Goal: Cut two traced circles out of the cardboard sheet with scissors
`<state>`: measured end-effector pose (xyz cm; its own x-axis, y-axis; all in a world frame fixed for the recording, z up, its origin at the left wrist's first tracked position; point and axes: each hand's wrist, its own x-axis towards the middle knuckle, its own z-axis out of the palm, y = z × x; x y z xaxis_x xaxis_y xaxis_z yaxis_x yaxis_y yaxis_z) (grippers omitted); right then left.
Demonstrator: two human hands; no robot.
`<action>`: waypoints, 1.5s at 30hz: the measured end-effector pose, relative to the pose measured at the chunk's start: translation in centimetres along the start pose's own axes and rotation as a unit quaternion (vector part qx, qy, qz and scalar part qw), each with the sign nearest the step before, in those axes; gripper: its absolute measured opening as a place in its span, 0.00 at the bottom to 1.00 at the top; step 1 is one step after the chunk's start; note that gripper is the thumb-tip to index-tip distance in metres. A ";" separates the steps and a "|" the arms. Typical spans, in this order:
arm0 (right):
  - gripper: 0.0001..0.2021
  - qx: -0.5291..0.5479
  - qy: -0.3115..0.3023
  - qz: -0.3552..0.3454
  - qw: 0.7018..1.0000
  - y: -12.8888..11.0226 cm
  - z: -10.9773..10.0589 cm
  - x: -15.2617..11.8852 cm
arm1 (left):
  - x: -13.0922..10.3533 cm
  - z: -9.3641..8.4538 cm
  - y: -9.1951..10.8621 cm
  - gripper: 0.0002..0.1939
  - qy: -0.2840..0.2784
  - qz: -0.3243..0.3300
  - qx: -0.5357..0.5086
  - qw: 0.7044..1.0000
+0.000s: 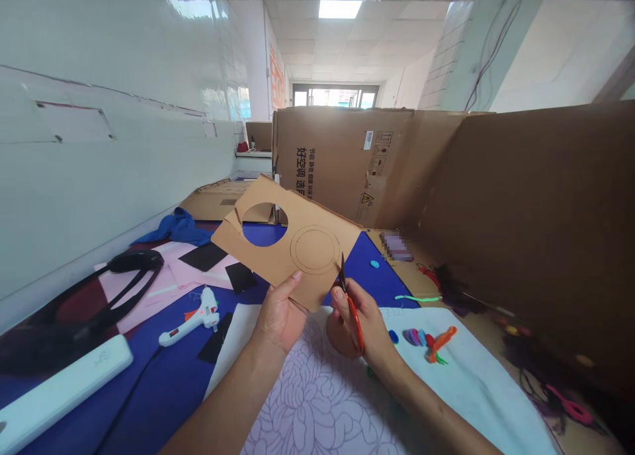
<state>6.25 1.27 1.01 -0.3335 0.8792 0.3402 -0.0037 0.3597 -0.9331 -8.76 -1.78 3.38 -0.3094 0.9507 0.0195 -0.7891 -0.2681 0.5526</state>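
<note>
Your left hand (284, 315) pinched a flat tan cardboard sheet (278, 263) by its lower edge, thumb on its face. The sheet had a round cut-out and two drawn, nested circles; it tilted above both hands. Your right hand (368, 315) gripped orange-handled scissors (355, 319), dark metal blades beside the sheet's right edge. Below lay white, flower-outlined fabric (307, 402), softly creased rightward.

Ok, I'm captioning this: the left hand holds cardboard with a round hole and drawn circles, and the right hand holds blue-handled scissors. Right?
Not quite: in the head view, the scissors have orange-red handles, not blue. The left hand does hold that cardboard, and the right hand the scissors.
</note>
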 end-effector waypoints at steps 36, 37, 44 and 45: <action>0.23 0.011 0.019 -0.010 1.000 -1.1 -0.7 0.0 | -0.7 0.4 -0.6 0.38 -0.023 0.044 0.078 0.996; 0.23 0.009 0.020 -0.011 1.000 -1.1 -0.7 0.0 | -0.7 0.4 -0.6 0.38 -0.022 0.044 0.078 0.996; 0.23 -0.007 0.018 -0.013 1.000 -0.9 -0.7 0.0 | -0.8 0.7 -0.7 0.39 -0.009 0.044 0.071 0.996; 0.23 -0.004 0.019 -0.014 1.000 -0.8 -0.7 0.0 | -0.8 0.8 -0.7 0.40 -0.008 0.046 0.070 0.996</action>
<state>6.90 1.15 1.85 -0.2980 0.8798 0.3703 -0.0043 0.3867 -0.9222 -7.55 -2.22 3.59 -0.3679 0.9257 0.0873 -0.6753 -0.3306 0.6593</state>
